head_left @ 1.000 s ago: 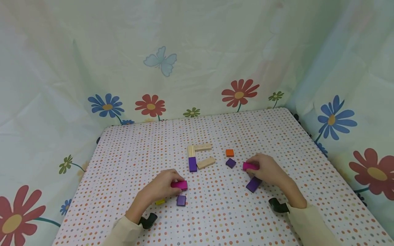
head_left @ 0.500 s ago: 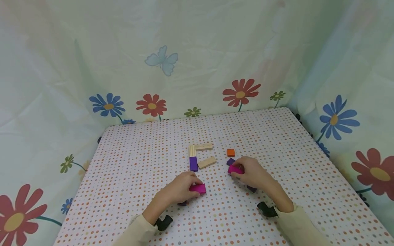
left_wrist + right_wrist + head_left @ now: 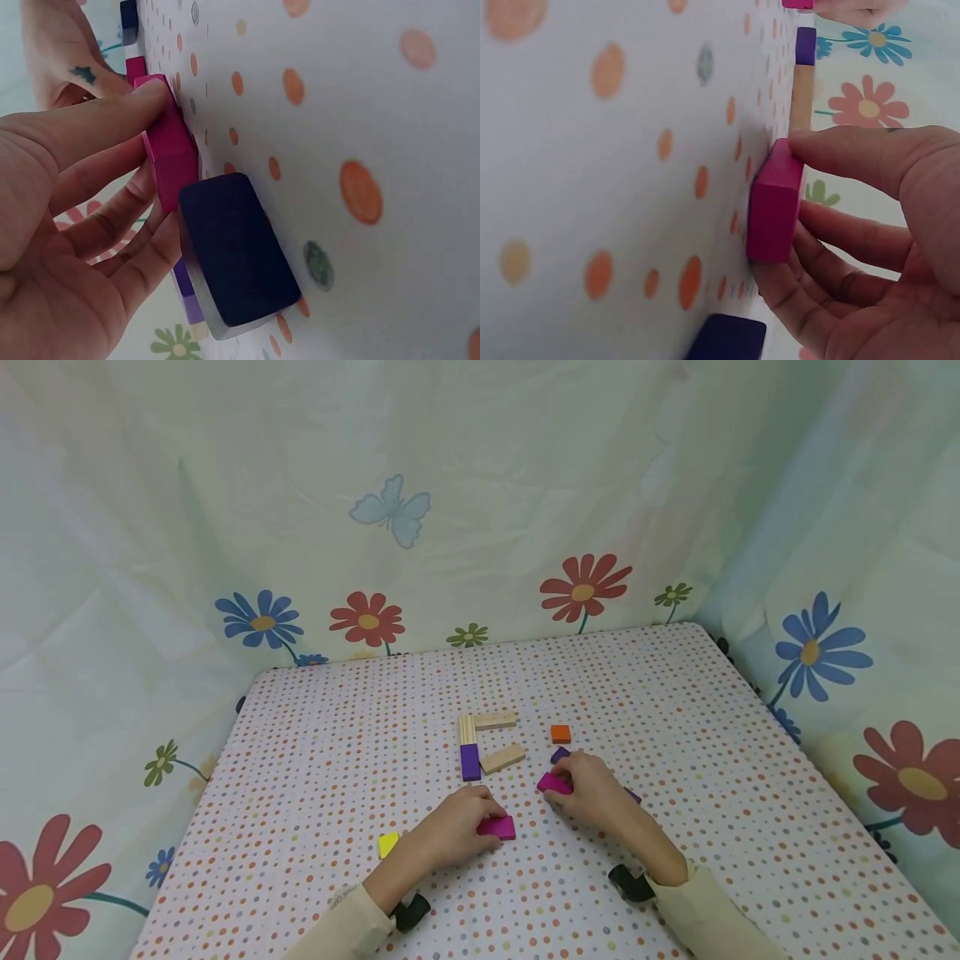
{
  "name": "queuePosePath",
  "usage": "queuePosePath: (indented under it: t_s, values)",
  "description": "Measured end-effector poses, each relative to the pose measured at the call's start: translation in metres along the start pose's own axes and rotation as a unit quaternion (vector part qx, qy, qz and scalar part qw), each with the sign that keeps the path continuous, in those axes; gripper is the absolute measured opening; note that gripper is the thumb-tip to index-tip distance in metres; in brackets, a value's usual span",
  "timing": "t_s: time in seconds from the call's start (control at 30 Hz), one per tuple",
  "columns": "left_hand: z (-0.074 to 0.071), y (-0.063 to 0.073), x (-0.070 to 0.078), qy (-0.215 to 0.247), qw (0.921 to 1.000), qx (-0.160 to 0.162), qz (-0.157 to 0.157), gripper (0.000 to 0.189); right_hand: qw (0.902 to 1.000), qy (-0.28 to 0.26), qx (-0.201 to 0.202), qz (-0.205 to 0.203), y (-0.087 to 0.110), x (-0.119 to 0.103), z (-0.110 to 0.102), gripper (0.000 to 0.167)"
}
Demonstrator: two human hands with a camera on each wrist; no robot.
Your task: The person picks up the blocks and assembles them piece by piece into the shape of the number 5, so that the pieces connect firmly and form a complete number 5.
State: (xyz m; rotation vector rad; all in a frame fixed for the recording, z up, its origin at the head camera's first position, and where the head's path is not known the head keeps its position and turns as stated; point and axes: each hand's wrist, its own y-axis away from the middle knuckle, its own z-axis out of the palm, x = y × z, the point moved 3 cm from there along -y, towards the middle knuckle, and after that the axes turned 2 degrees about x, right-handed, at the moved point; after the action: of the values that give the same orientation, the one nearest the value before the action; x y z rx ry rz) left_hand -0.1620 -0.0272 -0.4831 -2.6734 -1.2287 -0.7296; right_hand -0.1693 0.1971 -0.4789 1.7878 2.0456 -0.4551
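Observation:
Near the table's middle, my left hand (image 3: pixel 453 828) pinches a pink wooden block (image 3: pixel 502 828) between thumb and fingers. Across a short gap, my right hand (image 3: pixel 596 792) grips another pink block (image 3: pixel 553 784) by its right end. Both pink blocks lie at the tabletop, their inner ends pointing roughly at each other. In the left wrist view a dark purple block (image 3: pixel 236 247) stands close to the left hand's pink block; the head view hides it. A purple block (image 3: pixel 559 755) shows partly behind my right fingers, and another purple block (image 3: pixel 633 795) peeks out beyond that hand.
Behind the hands, plain wood blocks (image 3: pixel 497 720) and a purple block (image 3: pixel 470 764) form an angled outline, with a slanted plain block (image 3: pixel 504 757) beside it. An orange block (image 3: pixel 560 733) sits right of these. A yellow block (image 3: pixel 387 843) lies left of my left wrist.
My left hand has slid right with its pink block, uncovering the yellow block and covering a purple one. My right hand has moved left with its pink block, so the two blocks are closer.

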Motion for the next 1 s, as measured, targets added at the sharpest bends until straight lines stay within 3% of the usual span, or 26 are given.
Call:
queuePosePath:
  t_s: [0.2,0.37,0.67,1.0]
  values:
    - [-0.004,0.004,-0.003,0.026,0.9992,0.025,0.014,0.037,0.9996,-0.022,0.014,0.014,0.003,0.005,-0.009,0.032]
    - [-0.008,0.009,-0.007,0.015,0.9979,0.048,0.04,0.032,0.9993,-0.029,0.015,0.016,0.006,0.01,-0.017,0.027]
    - [-0.004,0.016,-0.012,0.04,0.9986,0.033,0.0,0.033,0.9985,-0.044,-0.014,0.031,0.011,0.007,-0.009,0.019]
    - [-0.001,0.008,-0.005,0.02,0.9984,0.051,0.015,0.032,0.9961,-0.057,0.018,0.065,0.005,0.005,-0.004,0.01]
